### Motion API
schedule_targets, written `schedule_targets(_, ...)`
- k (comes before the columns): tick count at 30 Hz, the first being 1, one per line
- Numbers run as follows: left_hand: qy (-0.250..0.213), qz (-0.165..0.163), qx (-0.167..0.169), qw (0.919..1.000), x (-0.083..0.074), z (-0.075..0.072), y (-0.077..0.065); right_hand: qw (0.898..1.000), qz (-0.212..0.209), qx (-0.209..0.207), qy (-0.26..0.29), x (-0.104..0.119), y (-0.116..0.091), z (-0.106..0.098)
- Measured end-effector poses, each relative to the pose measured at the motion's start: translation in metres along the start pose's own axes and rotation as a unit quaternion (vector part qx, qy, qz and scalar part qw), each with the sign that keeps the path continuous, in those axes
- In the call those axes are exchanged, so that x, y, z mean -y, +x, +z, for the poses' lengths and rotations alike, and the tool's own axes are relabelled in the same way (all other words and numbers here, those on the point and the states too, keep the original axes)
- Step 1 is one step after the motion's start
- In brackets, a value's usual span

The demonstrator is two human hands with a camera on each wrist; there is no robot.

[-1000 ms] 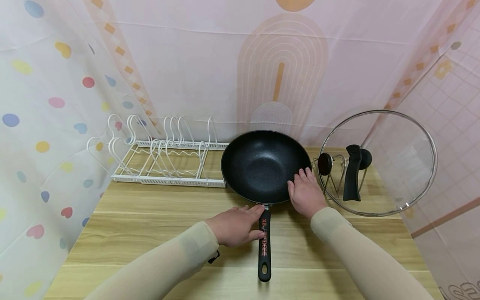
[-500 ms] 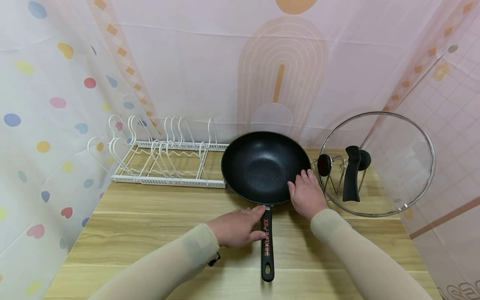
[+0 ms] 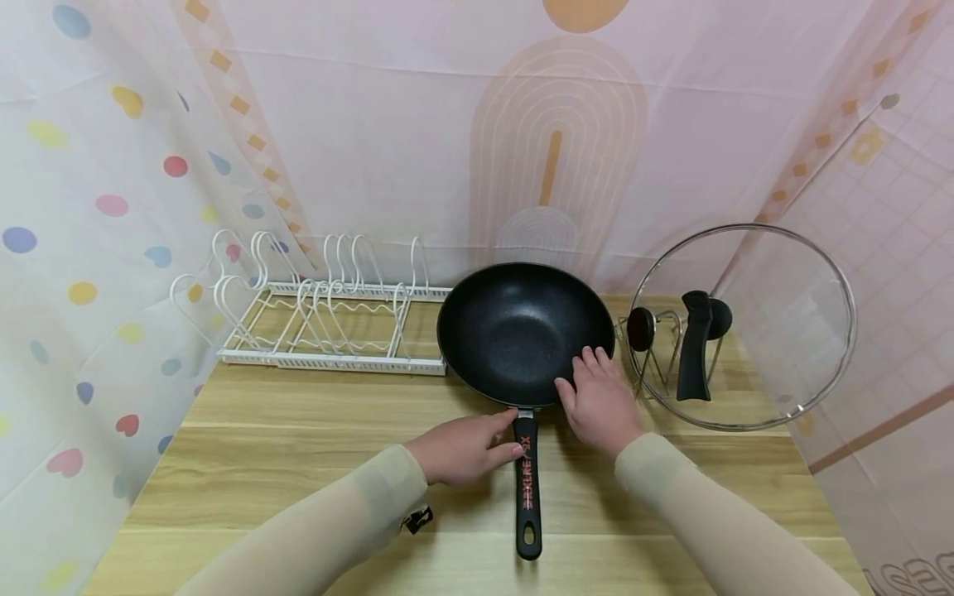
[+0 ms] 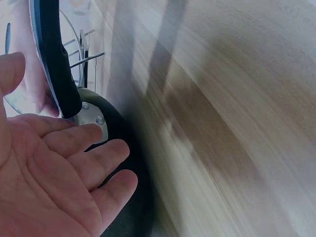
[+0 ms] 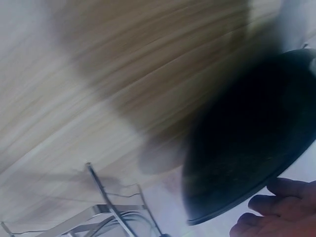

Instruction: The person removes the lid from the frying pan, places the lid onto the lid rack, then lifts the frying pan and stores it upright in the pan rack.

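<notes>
"What was the person wearing?"

"Long sleeves. The left sleeve (image 3: 298, 530) and the right sleeve (image 3: 734, 517) matched: plain, pale cream-beige, lying smooth along the forearms."

"How far down did they reach?"

"To the wrists. The left cuff (image 3: 402, 468) and the right cuff (image 3: 641, 463) finished in softly rounded edges, and a faintly greyer patch (image 3: 373, 488) showed just behind the left one."

"Was there anything darker?"

"Yes, a small black buckle-like clip (image 3: 419, 520) poked out beneath the left cuff. Its details were too small to tell."

"And the grips?"

"The left grip (image 3: 458, 449) and the right grip (image 3: 599, 407) were bare hands. Fine creases crossed the left palm (image 4: 47, 182)."
</notes>
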State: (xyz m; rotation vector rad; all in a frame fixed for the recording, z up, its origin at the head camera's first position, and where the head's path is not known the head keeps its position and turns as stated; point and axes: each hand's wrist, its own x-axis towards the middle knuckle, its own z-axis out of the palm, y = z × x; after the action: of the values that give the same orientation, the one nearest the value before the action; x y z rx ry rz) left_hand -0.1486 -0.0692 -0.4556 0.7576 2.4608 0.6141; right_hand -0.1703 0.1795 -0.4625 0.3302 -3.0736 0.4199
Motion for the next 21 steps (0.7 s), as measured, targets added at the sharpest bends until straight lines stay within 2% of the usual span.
schedule_targets(10,-0.046,-0.016,-0.016,0.9987,0.004,0.003,0.011,0.999,-0.006,0.023,0.044,0.018,-0.016,-0.005)
schedule_targets(21,-0.100,-0.024,-0.034,0.9941,0.005,0.005,0.018,0.998,-0.017,0.028,0.054,0.028,-0.029,-0.002)
